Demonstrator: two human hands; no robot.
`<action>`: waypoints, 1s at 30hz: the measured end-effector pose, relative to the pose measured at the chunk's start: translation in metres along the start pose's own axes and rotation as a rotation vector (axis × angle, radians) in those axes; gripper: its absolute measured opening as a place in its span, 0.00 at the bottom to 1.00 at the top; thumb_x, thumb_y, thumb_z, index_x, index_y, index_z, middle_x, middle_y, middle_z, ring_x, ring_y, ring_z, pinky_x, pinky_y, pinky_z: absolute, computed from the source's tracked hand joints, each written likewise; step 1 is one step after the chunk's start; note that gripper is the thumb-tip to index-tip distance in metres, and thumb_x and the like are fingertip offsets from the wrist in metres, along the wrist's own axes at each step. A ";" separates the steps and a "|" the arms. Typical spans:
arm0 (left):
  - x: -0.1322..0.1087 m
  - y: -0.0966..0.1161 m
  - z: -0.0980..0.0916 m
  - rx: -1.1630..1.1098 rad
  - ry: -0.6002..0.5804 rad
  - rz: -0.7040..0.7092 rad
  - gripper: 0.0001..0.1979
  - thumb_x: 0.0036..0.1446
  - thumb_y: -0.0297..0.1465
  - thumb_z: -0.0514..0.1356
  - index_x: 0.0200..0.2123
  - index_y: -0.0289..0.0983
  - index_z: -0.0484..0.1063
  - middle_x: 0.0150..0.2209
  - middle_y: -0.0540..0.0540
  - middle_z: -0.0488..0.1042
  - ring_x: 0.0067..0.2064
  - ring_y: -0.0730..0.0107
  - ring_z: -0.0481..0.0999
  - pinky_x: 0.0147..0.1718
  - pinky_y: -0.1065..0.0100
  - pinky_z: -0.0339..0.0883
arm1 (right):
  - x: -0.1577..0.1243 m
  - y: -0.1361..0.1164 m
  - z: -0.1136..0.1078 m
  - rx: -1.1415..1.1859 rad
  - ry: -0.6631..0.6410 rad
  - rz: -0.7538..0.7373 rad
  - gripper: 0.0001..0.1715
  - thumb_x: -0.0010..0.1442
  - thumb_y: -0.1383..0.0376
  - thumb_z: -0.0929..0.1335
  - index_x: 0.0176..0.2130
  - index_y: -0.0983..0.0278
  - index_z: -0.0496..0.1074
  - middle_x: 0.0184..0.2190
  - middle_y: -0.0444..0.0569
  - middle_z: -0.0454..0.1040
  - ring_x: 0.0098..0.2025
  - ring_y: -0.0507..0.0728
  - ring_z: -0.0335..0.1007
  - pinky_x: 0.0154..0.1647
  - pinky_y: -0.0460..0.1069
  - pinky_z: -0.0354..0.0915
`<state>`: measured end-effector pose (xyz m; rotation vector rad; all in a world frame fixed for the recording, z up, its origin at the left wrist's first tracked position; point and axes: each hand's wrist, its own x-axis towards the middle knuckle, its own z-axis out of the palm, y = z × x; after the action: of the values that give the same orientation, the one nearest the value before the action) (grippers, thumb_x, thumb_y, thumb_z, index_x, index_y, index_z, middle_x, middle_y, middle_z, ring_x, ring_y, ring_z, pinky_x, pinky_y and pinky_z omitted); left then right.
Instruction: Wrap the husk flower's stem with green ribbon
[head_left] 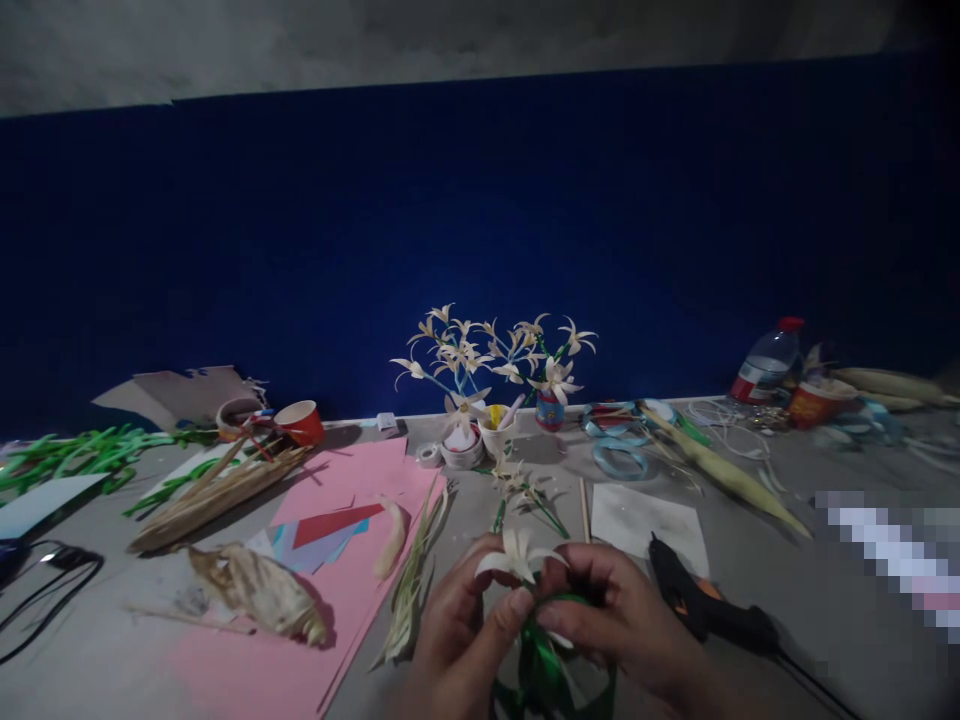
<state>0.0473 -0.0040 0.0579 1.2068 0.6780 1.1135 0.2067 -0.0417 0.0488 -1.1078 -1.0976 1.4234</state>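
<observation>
At the bottom middle, both hands meet around a small cream husk flower (517, 555) on a stem wrapped in shiny green ribbon (546, 668). My left hand (461, 630) pinches the stem just below the petals, thumb pressed on the ribbon. My right hand (622, 620) curls closed on the green ribbon from the right. The ribbon trails down below the hands. A black glue gun (701, 605) lies on the table right beside my right hand.
A pink paper sheet (352, 490) with coloured scraps lies left of the hands, dried corn husks (259, 590) on it. Finished cream flowers (495, 360) stand in small cups at the back. Blue ribbon rolls (621, 458), a corn cob (724, 470), a water bottle (765, 362) and a red cup (300, 422) surround them.
</observation>
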 end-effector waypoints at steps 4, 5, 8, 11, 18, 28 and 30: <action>-0.001 -0.011 -0.001 -0.062 0.072 -0.074 0.11 0.49 0.37 0.69 0.35 0.38 0.80 0.39 0.43 0.79 0.46 0.54 0.74 0.46 0.63 0.65 | -0.001 -0.004 0.006 -0.047 0.098 -0.106 0.17 0.51 0.56 0.74 0.26 0.63 0.66 0.20 0.36 0.59 0.21 0.47 0.50 0.20 0.43 0.49; -0.001 -0.013 -0.001 -0.077 0.088 -0.072 0.12 0.48 0.38 0.70 0.35 0.38 0.80 0.38 0.43 0.79 0.45 0.55 0.74 0.46 0.63 0.65 | -0.001 -0.004 0.008 -0.078 0.130 -0.130 0.15 0.51 0.58 0.73 0.25 0.63 0.66 0.21 0.38 0.60 0.23 0.48 0.53 0.22 0.43 0.52; -0.002 -0.013 0.001 -0.106 0.111 -0.078 0.11 0.45 0.37 0.72 0.33 0.39 0.81 0.33 0.47 0.77 0.42 0.60 0.74 0.45 0.66 0.65 | -0.002 -0.006 0.010 -0.147 0.158 -0.164 0.11 0.52 0.62 0.72 0.26 0.63 0.67 0.24 0.40 0.64 0.28 0.51 0.58 0.27 0.44 0.57; -0.003 -0.012 0.000 -0.085 0.113 -0.107 0.11 0.45 0.36 0.72 0.33 0.39 0.81 0.33 0.48 0.77 0.40 0.62 0.74 0.43 0.68 0.66 | -0.003 -0.007 0.010 -0.191 0.146 -0.171 0.09 0.53 0.63 0.70 0.26 0.63 0.67 0.24 0.41 0.64 0.28 0.52 0.60 0.28 0.45 0.57; -0.006 -0.012 -0.002 -0.056 0.049 -0.103 0.10 0.49 0.36 0.70 0.34 0.39 0.79 0.38 0.45 0.79 0.47 0.56 0.74 0.48 0.63 0.64 | -0.006 -0.018 0.005 -0.180 0.065 -0.123 0.13 0.51 0.60 0.71 0.25 0.63 0.65 0.24 0.40 0.62 0.28 0.51 0.56 0.29 0.46 0.54; -0.003 -0.001 -0.001 -0.103 -0.026 -0.135 0.06 0.50 0.34 0.69 0.30 0.39 0.78 0.34 0.47 0.76 0.42 0.61 0.74 0.45 0.65 0.65 | -0.010 -0.017 0.005 -0.380 0.157 -0.232 0.07 0.54 0.65 0.70 0.28 0.62 0.67 0.26 0.40 0.64 0.30 0.52 0.59 0.30 0.45 0.56; -0.002 0.000 -0.001 -0.108 -0.043 -0.120 0.06 0.50 0.33 0.69 0.31 0.38 0.79 0.35 0.47 0.76 0.42 0.60 0.74 0.47 0.64 0.64 | -0.009 -0.016 0.005 -0.456 0.190 -0.284 0.07 0.54 0.66 0.70 0.27 0.62 0.68 0.26 0.40 0.64 0.30 0.52 0.60 0.30 0.45 0.56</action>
<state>0.0458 -0.0053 0.0570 1.0810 0.6409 1.0091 0.2055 -0.0494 0.0662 -1.3108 -1.4151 0.8470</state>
